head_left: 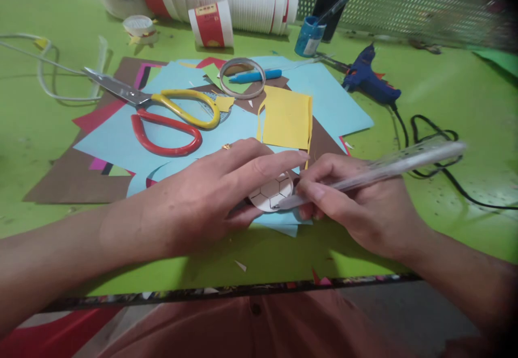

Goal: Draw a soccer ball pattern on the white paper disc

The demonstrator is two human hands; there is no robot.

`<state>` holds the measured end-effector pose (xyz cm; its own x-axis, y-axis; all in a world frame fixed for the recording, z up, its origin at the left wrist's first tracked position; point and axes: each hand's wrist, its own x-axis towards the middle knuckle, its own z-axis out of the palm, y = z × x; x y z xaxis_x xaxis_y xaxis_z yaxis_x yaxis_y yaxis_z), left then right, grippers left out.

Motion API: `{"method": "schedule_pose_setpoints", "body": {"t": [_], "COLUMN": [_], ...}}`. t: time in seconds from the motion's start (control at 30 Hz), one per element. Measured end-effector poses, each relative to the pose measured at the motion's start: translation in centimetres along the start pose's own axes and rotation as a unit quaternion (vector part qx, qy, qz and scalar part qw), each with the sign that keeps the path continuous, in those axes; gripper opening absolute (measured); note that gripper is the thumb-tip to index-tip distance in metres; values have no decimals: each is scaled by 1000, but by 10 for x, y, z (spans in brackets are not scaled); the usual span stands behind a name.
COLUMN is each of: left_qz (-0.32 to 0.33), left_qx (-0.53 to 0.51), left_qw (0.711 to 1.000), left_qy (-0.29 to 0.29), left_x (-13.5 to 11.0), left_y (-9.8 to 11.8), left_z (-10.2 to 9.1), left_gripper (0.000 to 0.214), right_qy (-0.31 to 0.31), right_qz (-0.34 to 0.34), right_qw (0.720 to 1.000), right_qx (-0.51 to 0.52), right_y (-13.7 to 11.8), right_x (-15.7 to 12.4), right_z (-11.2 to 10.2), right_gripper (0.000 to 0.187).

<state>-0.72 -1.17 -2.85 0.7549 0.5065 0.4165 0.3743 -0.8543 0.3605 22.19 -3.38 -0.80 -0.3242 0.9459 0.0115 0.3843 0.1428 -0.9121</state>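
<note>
A small round white paper disc (274,193) carries dark lines in a hexagon pattern, like a football. My left hand (226,182) steadies it, with fingers stretched over its upper edge and the thumb at its lower left, hiding part of it. In my right hand (356,201) is a pen (399,162) with a pale clear barrel, slanting up to the right. Its tip meets the lower part of the disc. Under both hands lie sheets of light blue paper (109,141). Just beyond the fingers is a yellow paper piece (285,117).
Large scissors (140,101) with yellow and red handles lie left on the papers. Behind are a tape roll (223,80), a blue marker (259,75), a paper cup (211,24), stacked cups (251,7) and a blue jar (309,38). A blue glue gun (371,80) and its cord lie right.
</note>
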Motion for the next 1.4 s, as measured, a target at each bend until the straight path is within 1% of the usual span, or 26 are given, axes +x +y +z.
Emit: {"method": "schedule_pose_setpoints", "body": {"t": [0.1,0.2,0.3,0.53,0.77,0.83,0.9,0.97,1.07,1.2,1.3,1.4], "left_qz": [6,5,1,-15,-3,1,0,-5,-37,-75,-76,-79], "left_qx": [2,1,-4,-20,-10,-3,-1,-5,-12,-19,-32,-45], "left_qw": [1000,1000,1000,1000,1000,1000,1000,1000,999,995,994,993], "left_qy": [2,6,-3,-19,-12,-9,-15,-22,-37,-59,-67,-74], "left_x": [1,2,1,0,1,2,2,2,1,0,1,1], "left_y": [1,2,3,4,1,0,0,-1,-3,-5,-4,-3], "left_z": [0,-1,-2,-3,-1,-1,-2,-3,-5,-7,-9,-10], "left_gripper": [60,56,55,58,55,55,56,56,56,61,61,63], "right_qy": [-5,-8,-14,-21,-21,-21,-10,16,52,81,96,93], "right_qz": [3,-1,-7,1,1,9,21,30,27,47,56,50], "right_qw": [1000,1000,1000,1000,1000,999,997,990,979,970,964,962], "right_qx": [-4,-13,-20,-3,6,29,77,136,196,223,240,253], "right_y": [-1,-2,-3,-2,-2,-1,1,4,7,6,5,7], "right_x": [0,0,-1,-3,-1,-1,-1,-1,1,4,6,6], "right_z": [0,0,-1,0,1,0,-1,-3,-6,-10,-11,-10], "right_gripper": [14,15,15,13,14,14,16,18,18,15,15,14]}}
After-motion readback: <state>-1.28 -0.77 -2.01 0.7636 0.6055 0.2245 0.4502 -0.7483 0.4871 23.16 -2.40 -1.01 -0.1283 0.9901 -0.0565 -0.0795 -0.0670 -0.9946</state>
